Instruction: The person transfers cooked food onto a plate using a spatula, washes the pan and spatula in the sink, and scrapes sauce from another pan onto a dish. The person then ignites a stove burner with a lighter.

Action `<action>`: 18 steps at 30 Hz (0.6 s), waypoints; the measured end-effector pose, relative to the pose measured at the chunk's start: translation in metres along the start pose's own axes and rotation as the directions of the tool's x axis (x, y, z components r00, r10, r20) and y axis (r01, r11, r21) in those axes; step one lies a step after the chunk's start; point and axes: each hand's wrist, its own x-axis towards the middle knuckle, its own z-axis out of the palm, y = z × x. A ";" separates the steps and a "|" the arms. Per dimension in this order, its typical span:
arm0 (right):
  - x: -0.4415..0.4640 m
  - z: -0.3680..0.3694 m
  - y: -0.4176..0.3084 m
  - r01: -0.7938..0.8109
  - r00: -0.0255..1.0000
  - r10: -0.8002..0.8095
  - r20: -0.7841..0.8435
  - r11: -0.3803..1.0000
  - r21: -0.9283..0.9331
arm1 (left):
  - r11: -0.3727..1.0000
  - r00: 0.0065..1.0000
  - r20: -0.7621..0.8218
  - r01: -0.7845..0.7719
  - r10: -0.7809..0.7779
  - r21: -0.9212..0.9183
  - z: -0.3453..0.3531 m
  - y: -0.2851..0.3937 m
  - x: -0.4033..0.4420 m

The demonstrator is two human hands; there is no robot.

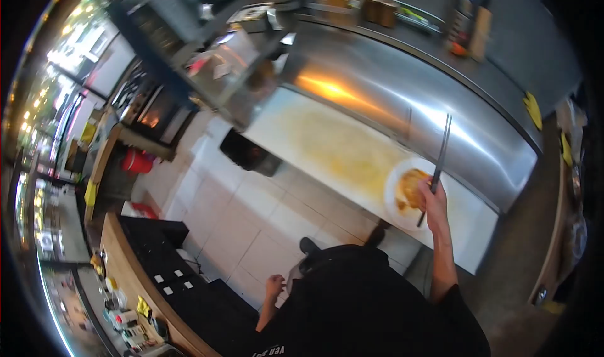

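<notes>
Okay, your right grip (435, 207) is closed around long dark sticks (445, 140), long axis steep, top leaning right. The food (408, 190) lies just left of that grip, on the plate (390, 196), right of frame, on the white desk (469, 234). Your left hand (275, 286), lower centre, is farther off; can't tell its hold. Metal panel (377, 96) backs the desk; your right hand partly covers the plate's right edge.

Black short-sleeved shirt (377, 306), white lettering (270, 351) (partly cut off).
</notes>
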 end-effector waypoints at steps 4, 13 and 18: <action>-0.027 0.082 0.066 -0.065 0.993 0.064 -0.099 0.998 -0.005 | 0.936 0.878 -0.331 -0.345 0.346 0.061 -0.067 0.008 0.041; -0.093 0.227 0.099 -0.244 0.969 0.217 0.116 0.909 0.336 | 0.066 -0.111 -0.479 -0.939 0.870 0.338 -0.159 0.534 0.075; -0.077 0.296 0.085 -0.171 0.963 0.104 0.249 0.948 0.267 | 0.480 0.284 -0.664 -0.868 0.692 0.128 -0.155 0.652 0.127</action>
